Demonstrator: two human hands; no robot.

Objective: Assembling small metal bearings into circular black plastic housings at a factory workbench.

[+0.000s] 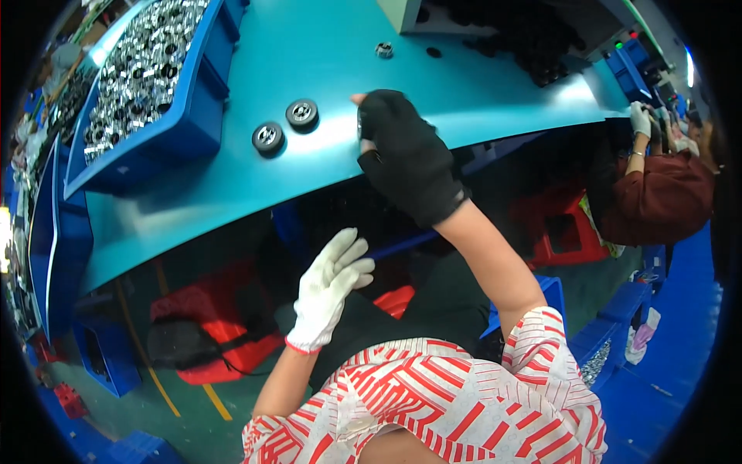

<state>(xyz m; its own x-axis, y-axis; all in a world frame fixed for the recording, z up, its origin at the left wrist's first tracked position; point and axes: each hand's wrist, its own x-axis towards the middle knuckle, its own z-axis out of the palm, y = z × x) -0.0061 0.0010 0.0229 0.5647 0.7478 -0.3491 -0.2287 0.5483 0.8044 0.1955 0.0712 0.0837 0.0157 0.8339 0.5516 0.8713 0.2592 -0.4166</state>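
Observation:
My right hand (406, 155), in a black fingerless glove, is over the front edge of the teal table (309, 54). Its fingers are bent in, and whatever lies between them is hidden. Left of it on the table sit two small wheels, a nearer one (268, 138) and a farther one (302, 114), each with a black tyre and a silver hub. Beyond the hand are a loose silver hub (383, 50) and a small black ring-like piece (433, 52). My left hand (331, 288), white-gloved, hangs over my lap below the table edge, fingers extended, holding nothing.
A blue bin (166, 135) heaped with silver hubs stands at the left of the table. Dark round parts (533, 46) are piled at the far right. Red stools (220, 325) are under the table. A co-worker in a brown top (665, 197) works at the right.

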